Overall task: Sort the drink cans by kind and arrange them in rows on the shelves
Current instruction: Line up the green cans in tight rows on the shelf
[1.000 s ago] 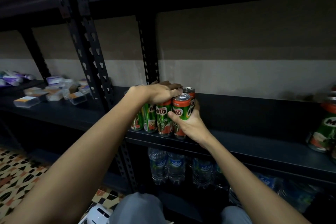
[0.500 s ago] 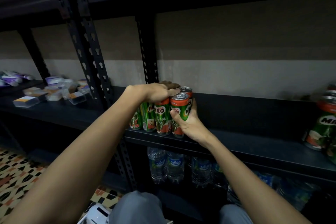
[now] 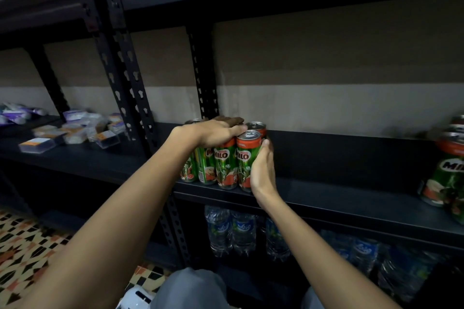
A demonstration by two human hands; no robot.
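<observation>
Several green and red Milo cans (image 3: 222,160) stand upright in a tight block near the front edge of the dark middle shelf (image 3: 339,198). My left hand (image 3: 211,132) lies across the tops of the cans on the left of the block, fingers draped forward. My right hand (image 3: 262,170) presses flat against the right side of the front right can, fingers pointing up. The rear cans are mostly hidden behind the front row and my left hand. More Milo cans (image 3: 449,170) stand at the far right of the same shelf, partly cut off.
Black slotted uprights (image 3: 120,70) stand just left of the can block. Small clear boxes (image 3: 75,130) lie on the shelf to the left. Water bottles (image 3: 233,231) fill the shelf below. A patterned tile floor (image 3: 25,246) shows at lower left.
My right hand has let go of the front right can, which it gripped with the thumb in front, and now lies flat against its side. My left hand stays on the can tops.
</observation>
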